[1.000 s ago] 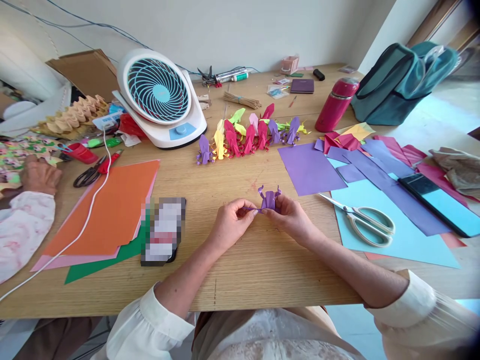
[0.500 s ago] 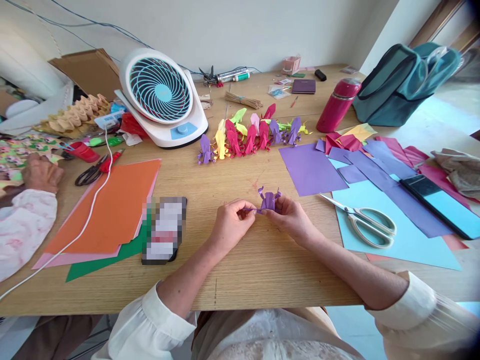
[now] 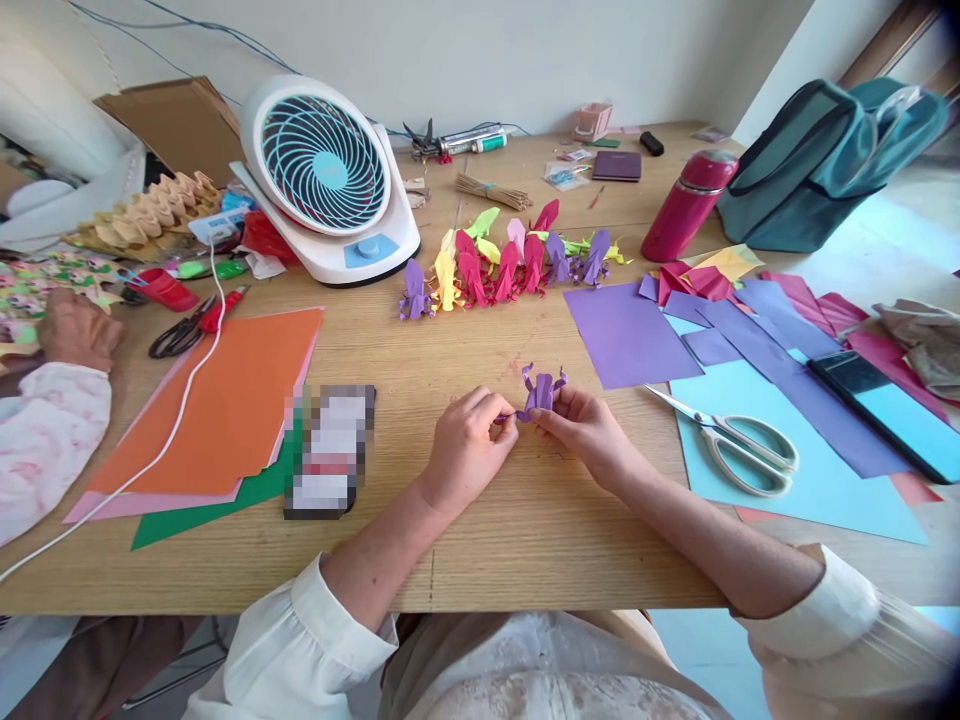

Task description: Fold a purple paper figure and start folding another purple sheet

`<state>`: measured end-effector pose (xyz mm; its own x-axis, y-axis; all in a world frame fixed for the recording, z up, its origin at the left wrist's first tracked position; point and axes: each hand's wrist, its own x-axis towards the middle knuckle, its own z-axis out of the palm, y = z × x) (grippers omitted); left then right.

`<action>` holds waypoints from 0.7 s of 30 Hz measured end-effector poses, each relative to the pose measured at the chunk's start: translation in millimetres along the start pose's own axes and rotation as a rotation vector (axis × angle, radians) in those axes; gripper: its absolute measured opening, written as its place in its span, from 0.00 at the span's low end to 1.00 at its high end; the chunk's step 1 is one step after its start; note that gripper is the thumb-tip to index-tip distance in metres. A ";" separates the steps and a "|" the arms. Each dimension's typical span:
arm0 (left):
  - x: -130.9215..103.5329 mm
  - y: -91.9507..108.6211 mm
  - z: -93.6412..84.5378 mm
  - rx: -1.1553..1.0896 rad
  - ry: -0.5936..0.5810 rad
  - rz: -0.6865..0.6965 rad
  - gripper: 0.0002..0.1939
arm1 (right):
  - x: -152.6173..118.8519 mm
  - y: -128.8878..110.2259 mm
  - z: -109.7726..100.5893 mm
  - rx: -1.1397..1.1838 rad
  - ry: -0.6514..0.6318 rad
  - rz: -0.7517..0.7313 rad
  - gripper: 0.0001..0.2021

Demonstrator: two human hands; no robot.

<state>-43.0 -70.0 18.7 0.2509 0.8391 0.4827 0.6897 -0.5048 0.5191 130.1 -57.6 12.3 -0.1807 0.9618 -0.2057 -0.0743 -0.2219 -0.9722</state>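
Over the middle of the table, a small purple origami frog (image 3: 539,391) with curled limbs is held between my two hands. My right hand (image 3: 585,425) pinches its body from the right. With thumb and forefinger closed, my left hand (image 3: 474,438) grips a thin limb on its left side. Behind it stands a cluster of similar folded paper figures in purple, yellow, red (image 3: 505,274), pink and green. To the right lie a purple paper sheet (image 3: 626,340) and white-handled scissors (image 3: 750,455) resting on light blue paper (image 3: 810,505).
On the left are orange paper (image 3: 217,400), a pixelated phone (image 3: 326,450), a white cable, dark scissors (image 3: 176,340) and another person's hand (image 3: 79,330). A fan (image 3: 330,185), red flask (image 3: 688,208) and teal bag (image 3: 810,180) stand behind. A black phone (image 3: 885,410) lies right.
My left fingers have curled in more around the limb, and the frog has turned slightly in my right fingers. The whole view has shifted a little.
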 end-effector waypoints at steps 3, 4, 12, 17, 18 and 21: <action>0.7 -0.8 0.4 -0.052 0.009 -0.017 0.06 | 1.2 -5.9 -4.7 0.037 -0.035 0.034 0.18; 1.2 -1.4 0.7 -0.076 0.015 -0.033 0.06 | 1.7 -7.9 -6.5 0.054 -0.052 0.052 0.18; 4.0 -4.9 2.8 -0.257 -0.027 -0.204 0.06 | 4.7 -13.8 -16.8 0.148 -0.200 0.151 0.19; 4.4 -4.2 1.8 -0.249 -0.041 -0.214 0.06 | 6.8 -8.2 -19.1 0.163 -0.213 0.145 0.17; 4.5 -4.1 1.6 -0.248 -0.042 -0.214 0.06 | 7.0 -7.7 -19.3 0.161 -0.214 0.144 0.17; 4.8 -4.5 1.1 -0.249 -0.046 -0.212 0.06 | 7.0 -8.6 -19.0 0.147 -0.208 0.145 0.18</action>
<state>-44.2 -63.5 17.9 0.1542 0.9362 0.3158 0.5437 -0.3472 0.7641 148.1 -45.9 17.1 -0.3957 0.8681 -0.2997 -0.1710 -0.3903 -0.9047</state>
